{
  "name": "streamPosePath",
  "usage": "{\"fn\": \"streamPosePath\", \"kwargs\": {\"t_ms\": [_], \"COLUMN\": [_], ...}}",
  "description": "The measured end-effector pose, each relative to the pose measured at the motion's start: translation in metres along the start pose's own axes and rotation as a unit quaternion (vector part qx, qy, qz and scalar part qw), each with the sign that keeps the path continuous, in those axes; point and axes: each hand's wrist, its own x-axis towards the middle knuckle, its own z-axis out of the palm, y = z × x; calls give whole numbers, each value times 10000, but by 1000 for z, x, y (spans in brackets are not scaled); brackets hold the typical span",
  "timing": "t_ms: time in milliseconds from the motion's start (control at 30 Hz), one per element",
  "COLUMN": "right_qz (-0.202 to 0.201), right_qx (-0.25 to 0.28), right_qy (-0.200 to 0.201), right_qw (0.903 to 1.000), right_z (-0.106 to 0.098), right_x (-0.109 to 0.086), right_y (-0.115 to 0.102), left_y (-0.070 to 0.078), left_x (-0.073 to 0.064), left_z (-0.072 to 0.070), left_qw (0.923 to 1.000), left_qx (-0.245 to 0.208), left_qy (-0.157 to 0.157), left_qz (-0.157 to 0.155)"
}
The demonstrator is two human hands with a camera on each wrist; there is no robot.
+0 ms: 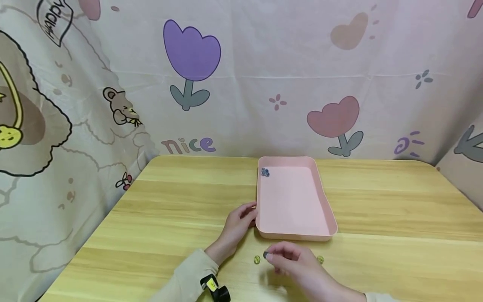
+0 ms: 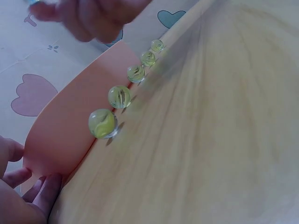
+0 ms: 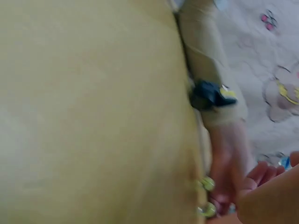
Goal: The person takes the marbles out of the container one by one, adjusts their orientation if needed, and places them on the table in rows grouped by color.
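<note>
My right hand (image 1: 292, 262) pinches a dark blue marble (image 1: 266, 254) between thumb and fingertips, just in front of the near edge of a pink tray (image 1: 292, 201). The left hand (image 1: 235, 228) rests beside the tray's left wall, its fingertips touching the outside near the front corner. Several clear marbles with yellow swirls stand in a row along the tray's near side, the closest one (image 2: 103, 123) large in the left wrist view. Between the hands lies one yellow marble (image 1: 257, 259), and another yellow marble (image 1: 320, 259) is partly behind the right hand.
A small cluster of bluish marbles (image 1: 265, 172) sits in the tray's far left corner. The tray stands on a wood-grain table (image 1: 181, 201). Behind it hangs a printed cloth (image 1: 256, 50). A black wrist camera (image 1: 216, 288) is strapped over the left sleeve.
</note>
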Motion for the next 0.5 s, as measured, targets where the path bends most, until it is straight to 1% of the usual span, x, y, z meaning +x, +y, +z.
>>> {"fn": "streamPosePath", "kwargs": {"t_ms": [33, 100, 200, 333, 433, 500], "right_qz": [-2, -171, -621, -1202, -1360, -1327], "right_qx": [-50, -286, -703, -1066, -1241, -1367], "right_qy": [-11, -53, -128, -237, -288, -322], "right_qw": [10000, 9994, 9955, 9867, 9825, 9811], "right_z": [1, 3, 6, 8, 9, 9], "right_x": [-1, -2, -4, -3, -3, -2], "right_y": [3, 8, 15, 22, 26, 28], "left_y": [0, 1, 1, 0, 0, 0], "left_x": [0, 1, 1, 1, 0, 0], "left_z": [0, -1, -1, -1, -1, -1], "left_qw": [10000, 10000, 10000, 10000, 10000, 10000], "left_qx": [-6, 5, 7, 14, 7, 5], "left_qy": [-3, -20, -51, -74, -81, -77], "left_qz": [10, -7, -17, 14, 26, 8]}}
